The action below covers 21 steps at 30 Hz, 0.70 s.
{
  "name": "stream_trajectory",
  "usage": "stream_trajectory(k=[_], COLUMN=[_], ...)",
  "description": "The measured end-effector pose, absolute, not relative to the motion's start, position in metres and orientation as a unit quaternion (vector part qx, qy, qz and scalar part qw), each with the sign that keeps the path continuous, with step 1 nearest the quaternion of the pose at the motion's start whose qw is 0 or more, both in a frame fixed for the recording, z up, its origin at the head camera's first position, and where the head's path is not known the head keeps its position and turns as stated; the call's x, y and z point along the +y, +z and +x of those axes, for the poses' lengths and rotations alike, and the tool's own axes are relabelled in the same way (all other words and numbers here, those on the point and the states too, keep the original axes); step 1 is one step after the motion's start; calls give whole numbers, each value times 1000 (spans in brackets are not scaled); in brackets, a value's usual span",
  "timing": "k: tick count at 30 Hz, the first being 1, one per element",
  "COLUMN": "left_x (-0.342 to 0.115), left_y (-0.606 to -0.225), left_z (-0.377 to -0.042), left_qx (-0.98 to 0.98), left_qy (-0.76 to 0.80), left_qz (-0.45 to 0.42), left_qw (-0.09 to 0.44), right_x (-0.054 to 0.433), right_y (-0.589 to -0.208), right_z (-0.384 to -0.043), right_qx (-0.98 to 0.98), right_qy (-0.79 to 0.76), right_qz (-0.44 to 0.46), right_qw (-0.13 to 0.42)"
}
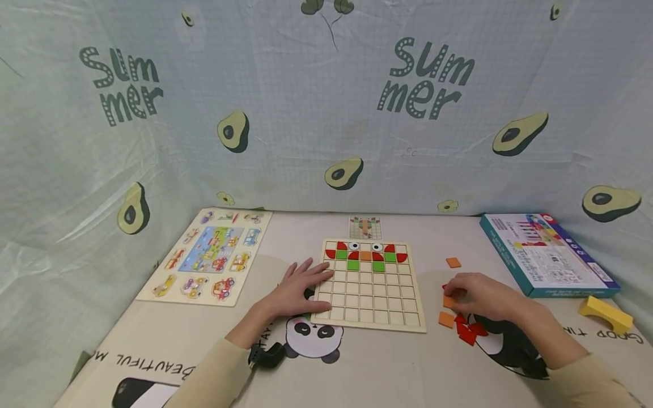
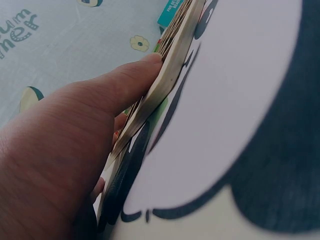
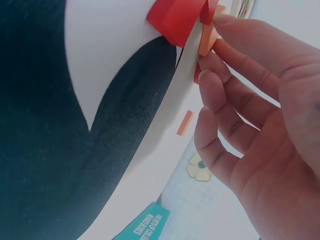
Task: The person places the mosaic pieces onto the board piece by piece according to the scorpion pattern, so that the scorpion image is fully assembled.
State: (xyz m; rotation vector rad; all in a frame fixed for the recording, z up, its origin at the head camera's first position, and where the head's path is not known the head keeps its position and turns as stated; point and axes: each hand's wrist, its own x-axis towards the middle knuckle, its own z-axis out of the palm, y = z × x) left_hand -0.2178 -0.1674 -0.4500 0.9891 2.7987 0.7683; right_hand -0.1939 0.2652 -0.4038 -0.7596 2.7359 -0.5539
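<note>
Left hand (image 1: 301, 288) spread on the grid board (image 1: 371, 300), right hand (image 1: 479, 296) pinching an orange tile (image 3: 205, 41), edge-on in wrist view only.

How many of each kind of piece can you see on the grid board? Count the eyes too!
Red pieces: 6
Green squares: 4
Eyes: 2
Orange square: 1
Total showing on the board: 13

Plain cream-beige sleeves (image 1: 216, 374); at the left wrist (image 1: 245, 334), a black device (image 1: 269, 356) (apparently strapped on, though partly hidden).
</note>
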Motion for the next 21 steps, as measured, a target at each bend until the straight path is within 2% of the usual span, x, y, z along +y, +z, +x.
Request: stream_trajectory(k=[16,21], left_x=[-167,-167], left_y=[-450,-450], left_z=[-220,-218], left_qx=[912,912], left_qy=[248,249], left_qz=[324,323], left_qw=[37,38], right_x=[264,259], right_y=[-404,-403], right_z=[-195,-198], right_qx=[939,936], right_qy=[-190,-202], right_qz=[-260,-271], right_qw=[124,104])
